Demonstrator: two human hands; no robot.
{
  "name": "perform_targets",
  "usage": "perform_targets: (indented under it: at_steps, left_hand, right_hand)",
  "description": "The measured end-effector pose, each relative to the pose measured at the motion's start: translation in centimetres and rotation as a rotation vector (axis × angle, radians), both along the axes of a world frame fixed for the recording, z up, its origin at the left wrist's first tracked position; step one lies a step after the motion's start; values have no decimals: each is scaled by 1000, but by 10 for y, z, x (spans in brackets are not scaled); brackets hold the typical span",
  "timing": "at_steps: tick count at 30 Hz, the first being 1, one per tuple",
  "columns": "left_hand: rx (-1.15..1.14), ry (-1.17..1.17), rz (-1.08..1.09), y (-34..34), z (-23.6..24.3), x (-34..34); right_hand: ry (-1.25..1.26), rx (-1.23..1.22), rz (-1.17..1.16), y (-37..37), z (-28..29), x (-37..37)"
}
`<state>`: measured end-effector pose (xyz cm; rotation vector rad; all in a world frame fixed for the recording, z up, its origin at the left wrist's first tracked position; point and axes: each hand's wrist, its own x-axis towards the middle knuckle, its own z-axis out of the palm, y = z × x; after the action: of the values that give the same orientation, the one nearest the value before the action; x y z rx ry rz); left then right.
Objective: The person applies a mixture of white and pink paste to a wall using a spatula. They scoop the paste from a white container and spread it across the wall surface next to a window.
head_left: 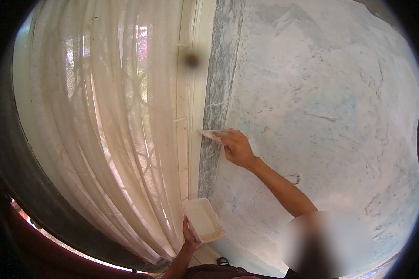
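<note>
Putty knife (209,134) pressed flat against the grey strip (217,93) beside the window frame (191,116), right hand (237,148) in a closed grip on its handle. Lower down, the left hand (189,237) clamps a shallow putty tray (203,220) near the cream curtain (111,139). Patchy wall (326,116) spreads right.

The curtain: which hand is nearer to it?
Left. The left hand, holding a shallow tray, is beside the curtain; the right hand presses a putty knife on the wall.

A strip of pale floor (205,255) shows below the fingers holding the tray; a dark shoe (223,261) rests on it.
</note>
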<state>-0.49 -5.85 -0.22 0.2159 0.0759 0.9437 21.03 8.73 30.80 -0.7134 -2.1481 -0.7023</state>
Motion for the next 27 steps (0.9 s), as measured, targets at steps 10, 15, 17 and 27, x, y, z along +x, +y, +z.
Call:
perform_targets:
  at_steps: [10,15,17,27]
  left_hand:
    - [-97,233,265,-6,15,-3]
    - [-166,314,370,-12,28,-11]
    - [-182,272,346,-6,16,-14]
    - [-73,202,205,-6,22,-12]
  right_hand:
    - [868,-189,467,46,320,7]
    - [472,286,151,32,384,-27]
    - [345,410,141,42,372,-37]
    - [99,513,-103,39,86,-45]
